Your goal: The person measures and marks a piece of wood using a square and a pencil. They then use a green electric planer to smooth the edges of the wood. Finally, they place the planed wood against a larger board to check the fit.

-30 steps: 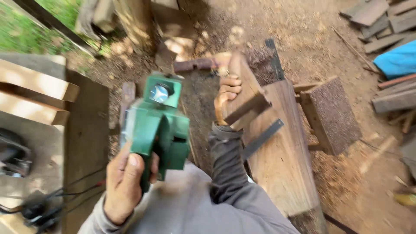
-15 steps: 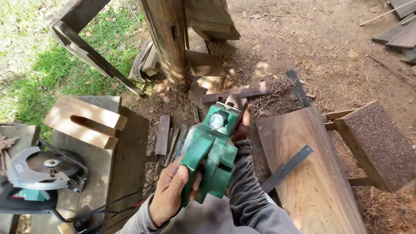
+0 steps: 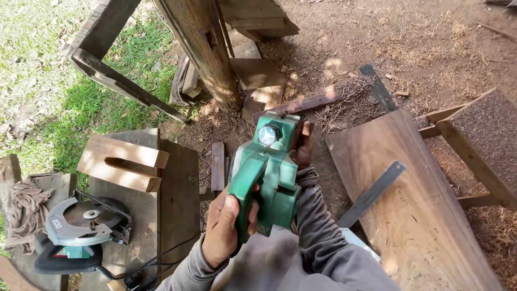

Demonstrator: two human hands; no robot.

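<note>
I hold a green electric planer (image 3: 269, 172) up in front of me, its round knob facing the camera. My left hand (image 3: 223, 231) is wrapped around its rear handle. My right hand (image 3: 304, 145) grips the front end from behind, mostly hidden by the tool's body. Both arms are in grey sleeves. The planer hangs over bare dirt between a low wooden bench (image 3: 177, 188) on the left and a wide brown plank (image 3: 409, 205) on the right.
A metal ruler (image 3: 371, 194) lies on the plank. A circular saw (image 3: 81, 226) with its cord rests on the bench beside a notched wooden block (image 3: 121, 161) and a rag (image 3: 27, 210). A wooden post (image 3: 207, 54) stands ahead, a sawhorse (image 3: 474, 145) at right.
My right hand left the wood piece on the plank and took the planer's front end. The planer rose and shifted right as my view swung left toward the grass.
</note>
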